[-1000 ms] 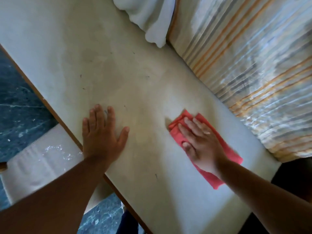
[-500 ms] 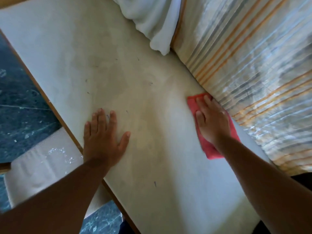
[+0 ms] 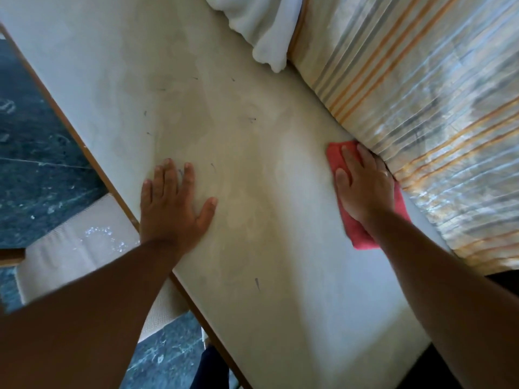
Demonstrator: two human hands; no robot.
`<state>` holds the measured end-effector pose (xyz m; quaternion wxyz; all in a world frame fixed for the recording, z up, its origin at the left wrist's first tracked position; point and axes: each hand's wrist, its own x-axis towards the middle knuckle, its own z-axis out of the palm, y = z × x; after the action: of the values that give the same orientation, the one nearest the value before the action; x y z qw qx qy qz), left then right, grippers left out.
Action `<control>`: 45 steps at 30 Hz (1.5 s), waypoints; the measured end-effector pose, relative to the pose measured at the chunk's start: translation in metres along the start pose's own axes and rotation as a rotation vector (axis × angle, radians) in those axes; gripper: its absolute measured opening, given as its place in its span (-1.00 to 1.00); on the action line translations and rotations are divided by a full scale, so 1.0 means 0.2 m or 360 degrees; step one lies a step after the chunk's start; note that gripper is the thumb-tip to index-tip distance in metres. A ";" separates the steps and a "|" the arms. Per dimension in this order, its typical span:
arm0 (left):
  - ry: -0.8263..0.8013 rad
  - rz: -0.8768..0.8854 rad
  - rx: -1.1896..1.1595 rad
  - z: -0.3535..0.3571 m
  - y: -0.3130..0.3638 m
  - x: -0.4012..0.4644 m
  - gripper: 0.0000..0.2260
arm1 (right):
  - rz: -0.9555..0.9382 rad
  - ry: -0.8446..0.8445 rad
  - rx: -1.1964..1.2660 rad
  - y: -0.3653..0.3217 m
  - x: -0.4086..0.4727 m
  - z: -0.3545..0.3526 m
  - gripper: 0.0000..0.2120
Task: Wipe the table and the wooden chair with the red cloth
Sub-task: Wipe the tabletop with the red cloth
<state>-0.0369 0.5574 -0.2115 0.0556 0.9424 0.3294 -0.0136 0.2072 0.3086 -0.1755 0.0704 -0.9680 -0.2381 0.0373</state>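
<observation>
A pale table [image 3: 252, 192] with a wooden edge runs diagonally through the view, its top marked with small dark streaks. The red cloth [image 3: 356, 234] lies flat on it at the far side, right against a striped curtain. My right hand [image 3: 362, 186] presses flat on the cloth, fingers spread and covering its middle. My left hand [image 3: 174, 203] rests palm down on the bare tabletop near the wooden edge, fingers apart, holding nothing. A chair [image 3: 70, 248] with a pale woven seat and a bit of wooden frame shows below the table's near edge.
A striped, pleated curtain [image 3: 421, 108] hangs along the table's far side. A white cloth [image 3: 261, 29] lies bunched at the table's top end beside the curtain. Dark green stone floor [image 3: 33, 164] shows on the left.
My right hand has slid the red cloth from the table's middle out to the curtain side, where it now stays. My left hand has stayed planted.
</observation>
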 end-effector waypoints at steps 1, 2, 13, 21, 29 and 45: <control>-0.0008 -0.0001 0.0005 0.00 0.00 0.00 -0.26 | 0.0001 0.0012 -0.0042 -0.09 -0.02 0.02 -0.47; -0.0017 0.0001 0.0011 0.00 0.00 0.00 -0.26 | -0.0146 0.0001 -0.0123 -0.20 -0.11 0.07 -0.47; -0.0025 -0.0018 -0.0036 0.00 0.00 0.00 -0.25 | -0.0643 -0.0110 0.0337 -0.30 -0.63 0.13 -0.66; -0.0044 -0.0014 -0.0022 -0.01 0.00 0.00 -0.25 | -0.0965 -0.0245 0.0430 -0.16 -0.69 0.12 -0.72; -0.0022 -0.0012 -0.0034 -0.01 0.01 -0.01 -0.26 | -0.1314 -0.0382 0.0389 -0.16 -0.71 0.11 -0.73; -0.0108 -0.0002 -0.0047 -0.01 0.00 -0.01 -0.27 | -0.0336 -0.0050 -0.0078 -0.35 0.24 0.11 -0.49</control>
<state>-0.0381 0.5569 -0.2102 0.0806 0.9403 0.3282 -0.0406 0.2146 0.3951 -0.1879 0.0463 -0.9382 -0.3406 0.0391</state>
